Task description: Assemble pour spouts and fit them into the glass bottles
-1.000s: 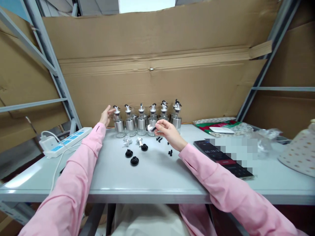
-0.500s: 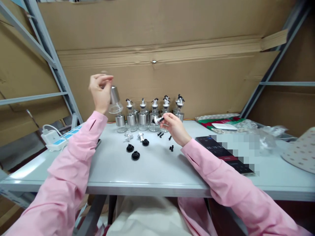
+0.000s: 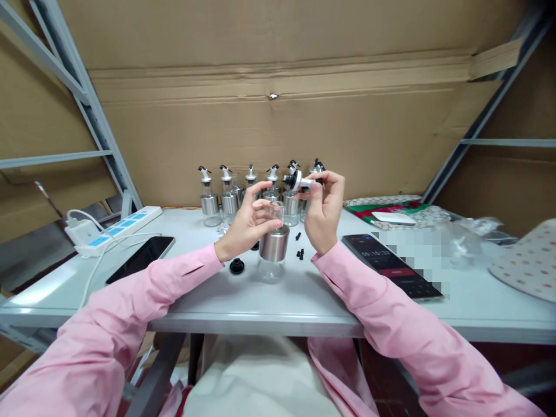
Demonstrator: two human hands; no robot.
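My left hand (image 3: pixel 254 223) has its thumb and fingers around the neck of a clear glass bottle (image 3: pixel 273 246) with a brushed steel band. The bottle is upright near the middle of the table; its mouth is open. Above and right of that mouth, my right hand (image 3: pixel 325 208) pinches a pour spout (image 3: pixel 299 180) by its white end. The spout lies on its side, its black stopper facing left and apart from the bottle. A black cap piece (image 3: pixel 237 266) rests left of the bottle, and another is mostly hidden behind my left hand. Several small black parts (image 3: pixel 300 253) lie to the right.
Several bottles with spouts (image 3: pixel 209 204) line the back by a cardboard wall (image 3: pixel 174 133). A power strip (image 3: pixel 121 231) and a phone (image 3: pixel 141 258) lie left. On the right are a phone with a timer (image 3: pixel 391 263), a plastic bag (image 3: pixel 469 237) and a dotted cloth item (image 3: pixel 527 260).
My left hand has brought the bottle from the raised back left down to the middle. My right hand has lifted the pour spout slightly and moved it right, toward the bottle's upper side.
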